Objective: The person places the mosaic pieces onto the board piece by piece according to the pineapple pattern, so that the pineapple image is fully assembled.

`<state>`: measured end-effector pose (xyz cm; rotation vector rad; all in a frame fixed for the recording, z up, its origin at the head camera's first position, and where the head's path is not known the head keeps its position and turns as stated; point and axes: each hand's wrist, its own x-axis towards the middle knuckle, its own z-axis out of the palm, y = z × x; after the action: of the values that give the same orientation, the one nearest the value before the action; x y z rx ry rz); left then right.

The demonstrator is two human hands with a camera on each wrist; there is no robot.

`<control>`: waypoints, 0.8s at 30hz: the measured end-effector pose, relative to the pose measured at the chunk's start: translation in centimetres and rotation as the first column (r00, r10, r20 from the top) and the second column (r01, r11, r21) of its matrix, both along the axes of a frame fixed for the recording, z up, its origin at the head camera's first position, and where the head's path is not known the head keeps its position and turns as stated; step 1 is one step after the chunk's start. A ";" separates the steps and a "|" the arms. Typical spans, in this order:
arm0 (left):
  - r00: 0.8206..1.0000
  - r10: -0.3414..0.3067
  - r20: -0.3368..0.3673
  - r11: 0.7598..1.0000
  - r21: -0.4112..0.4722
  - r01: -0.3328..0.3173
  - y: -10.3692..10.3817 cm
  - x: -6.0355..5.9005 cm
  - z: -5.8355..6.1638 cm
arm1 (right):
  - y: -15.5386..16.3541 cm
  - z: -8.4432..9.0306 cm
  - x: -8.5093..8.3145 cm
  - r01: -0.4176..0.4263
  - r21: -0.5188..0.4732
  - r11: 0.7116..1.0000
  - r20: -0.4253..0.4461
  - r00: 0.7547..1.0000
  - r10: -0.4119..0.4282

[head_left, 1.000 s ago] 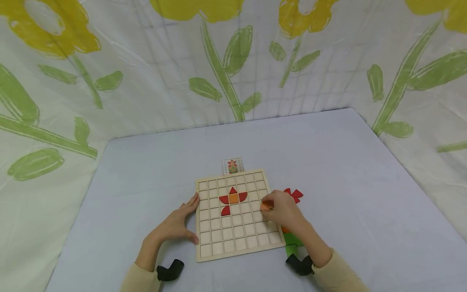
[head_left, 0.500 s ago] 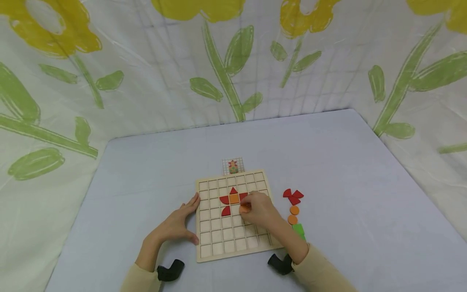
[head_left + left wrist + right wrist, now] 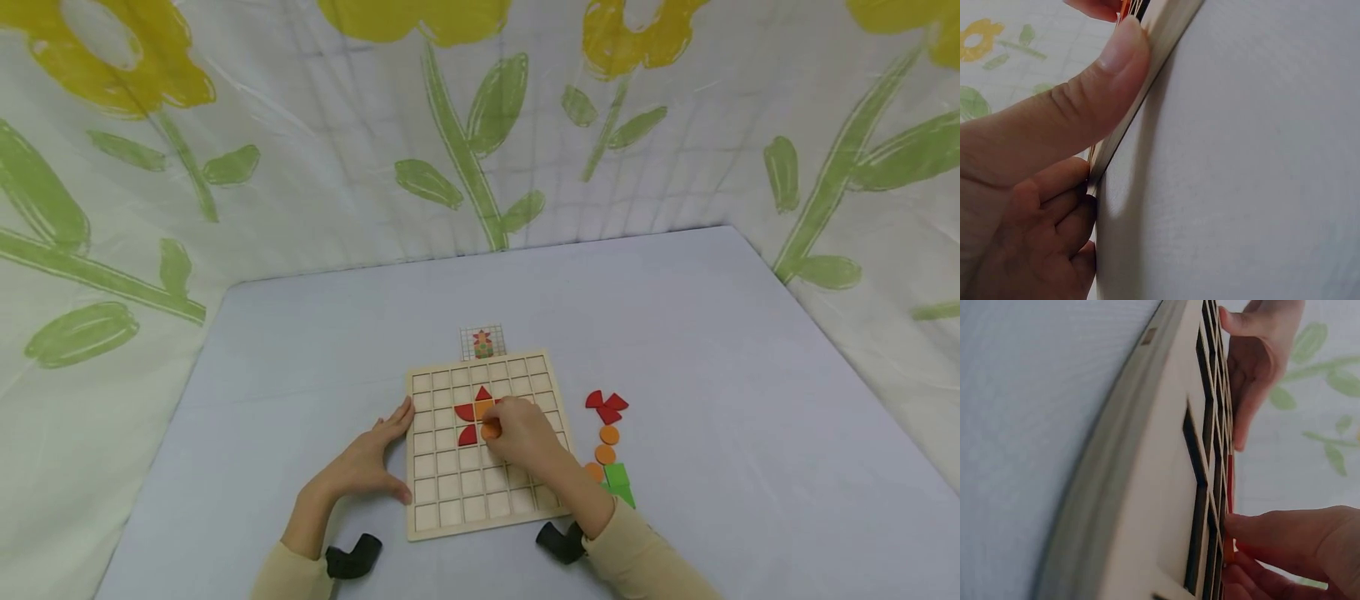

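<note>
Remotely, I view a smooth pale tabletop [image 3: 675, 333] bearing a square, ridged, wooden board [image 3: 449, 487]. Left hand [image 3: 366, 463]: thumb apart from fingers, touching its edge. Right hand [image 3: 528, 435]: fingertips pinch a rounded orange piece [image 3: 490, 432] at the board, just beside a red quarter-round piece [image 3: 468, 436].

The head camera looks down and forward across the surface [image 3: 697, 358] to the flower-printed backdrop [image 3: 315, 192], well above the wooden grid board [image 3: 474, 504]. Both wrist cameras look low and sideways along its edge: the left close by the left hand [image 3: 363, 461], the right sharing that and the right hand [image 3: 531, 435] with the head view.
</note>
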<state>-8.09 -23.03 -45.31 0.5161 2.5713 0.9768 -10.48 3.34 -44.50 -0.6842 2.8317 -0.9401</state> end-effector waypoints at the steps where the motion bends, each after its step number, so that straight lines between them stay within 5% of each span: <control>1: 1.000 -0.001 0.000 1.000 0.000 0.001 0.0 0.0 0.0 | 0.0 0.0 0.0 0.002 0.004 1.000 0.006 1.000 -0.002; 11: 1.000 -0.005 -0.011 1.000 0.002 0.005 0.0 0.0 -0.2 | 0.2 0.4 0.2 0.020 -0.014 1.000 0.050 0.999 -0.019; 24: 1.000 -0.005 -0.010 1.000 0.005 0.005 0.0 0.0 -0.3 | -0.1 0.3 0.2 0.006 0.002 1.000 0.001 1.000 -0.006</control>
<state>-8.13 -23.02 -45.56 0.5294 2.5765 0.9812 -10.24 3.28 -44.16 -0.6758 2.8353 -0.9375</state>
